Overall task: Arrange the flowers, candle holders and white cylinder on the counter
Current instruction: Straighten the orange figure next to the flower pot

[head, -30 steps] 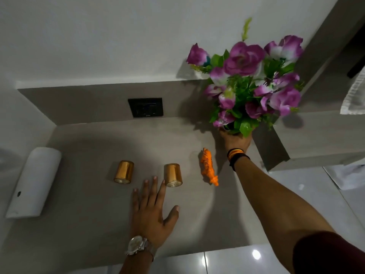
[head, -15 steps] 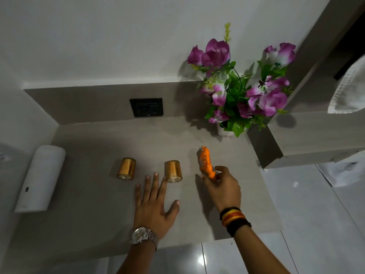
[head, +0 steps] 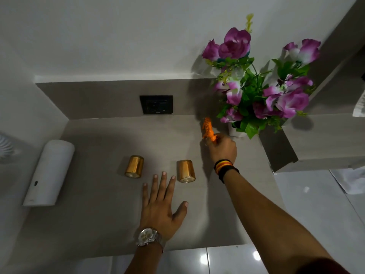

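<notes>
Purple flowers (head: 260, 84) in a small white pot (head: 236, 132) stand at the counter's back right corner. Two gold candle holders stand mid-counter, one on the left (head: 134, 166) and one on the right (head: 186, 171). A white cylinder (head: 49, 173) lies at the counter's left edge. My right hand (head: 222, 148) is shut on an orange toy tiger (head: 207, 129), holding it just left of the pot. My left hand (head: 161, 206) lies flat on the grey counter (head: 98, 214) with fingers spread, its fingertips between the two holders.
A black wall socket (head: 156, 104) sits on the backsplash. A wooden shelf block (head: 316, 143) juts out at the right beside the flowers. White cloth (head: 349, 180) lies on the glossy tiled floor at the right.
My right hand let go of the flower pot, took hold of the orange tiger near the right holder and carried it back toward the pot. The left hand stayed flat.
</notes>
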